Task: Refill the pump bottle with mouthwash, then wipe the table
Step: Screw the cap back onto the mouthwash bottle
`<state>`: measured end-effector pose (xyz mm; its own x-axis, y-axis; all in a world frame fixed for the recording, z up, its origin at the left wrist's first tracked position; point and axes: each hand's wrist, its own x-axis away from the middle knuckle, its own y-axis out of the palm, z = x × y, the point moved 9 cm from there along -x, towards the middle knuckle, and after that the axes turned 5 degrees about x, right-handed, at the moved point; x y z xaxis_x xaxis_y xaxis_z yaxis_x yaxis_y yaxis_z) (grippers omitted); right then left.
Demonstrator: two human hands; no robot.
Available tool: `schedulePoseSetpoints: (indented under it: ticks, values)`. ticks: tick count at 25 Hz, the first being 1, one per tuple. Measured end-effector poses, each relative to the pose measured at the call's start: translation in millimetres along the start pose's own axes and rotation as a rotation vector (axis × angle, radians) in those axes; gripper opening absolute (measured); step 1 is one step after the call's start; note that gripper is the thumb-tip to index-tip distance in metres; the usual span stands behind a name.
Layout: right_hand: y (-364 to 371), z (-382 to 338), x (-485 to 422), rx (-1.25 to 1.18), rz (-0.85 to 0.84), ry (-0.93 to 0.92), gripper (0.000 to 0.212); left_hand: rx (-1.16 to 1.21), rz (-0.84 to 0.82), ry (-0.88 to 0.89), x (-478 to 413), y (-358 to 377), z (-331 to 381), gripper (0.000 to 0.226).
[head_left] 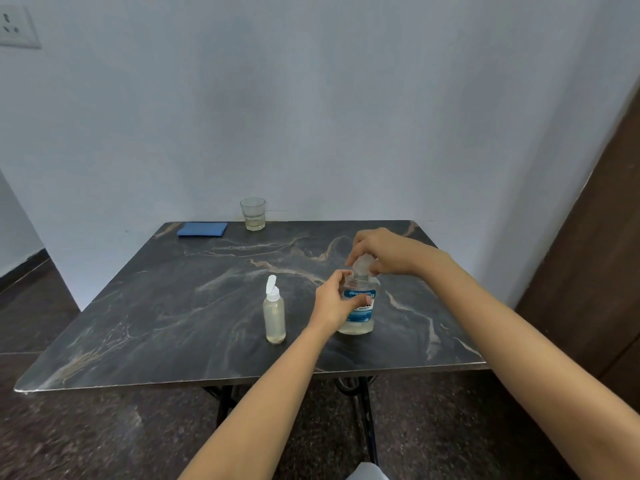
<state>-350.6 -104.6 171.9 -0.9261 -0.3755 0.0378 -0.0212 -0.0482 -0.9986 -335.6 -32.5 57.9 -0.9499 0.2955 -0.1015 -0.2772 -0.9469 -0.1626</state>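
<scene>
**Asha:** Head view has both hands on the mouthwash bottle (360,308), right of centre in the frame, standing upright on the dark marbled counter (173,306). The left hand (334,303) wraps the body over the blue label, fingers curled around it, thumb across the front.

**Ben:** And the right hand (379,249)?

**Asha:** It comes down from above, fingers clenched around the clear cap (363,263). I read that as a bracing hold below and a twisting grip on top, so the bottle doesn't spin or slide while the cap turns. Whether the cap is coming loose or going on, I cannot tell.

**Ben:** Where is the pump bottle?

**Asha:** The pump bottle (274,315) stands just left of the left hand, near but apart, white pump head in place. It holds pale liquid; the level is hard to judge.

**Ben:** So the pouring looks some way off.

**Asha:** I'd say so, since the pump top would have to come off first. Keeping it close probably shortens the pour.

**Ben:** The wiping?

**Asha:** A folded blue cloth (202,229) lies at the counter's far edge, upper left of the surface, with a glass (253,213) beside it against the wall, both well apart from the hands, likely parked clear of spills.
</scene>
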Motion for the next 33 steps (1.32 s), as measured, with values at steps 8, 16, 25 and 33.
schedulePoseSetpoints:
  ticks: [8, 16, 25, 33]
  values:
    - [6, 13, -13, -0.014, 0.017, 0.188, 0.038, 0.003, 0.020, -0.012, 6, 1, 2, 0.049]
    - [13, 11, -13, 0.012, -0.070, -0.063, 0.029, -0.006, 0.022, -0.010, 6, 1, 3, 0.049]
    - [16, 15, -17, 0.210, 0.076, 0.065, 0.049, 0.000, 0.073, 0.007, 10, 2, 4, 0.044]
    - [19, 16, -14, 0.344, 0.204, 0.346, 0.054, -0.041, 0.100, -0.003, 9, 2, 4, 0.045]
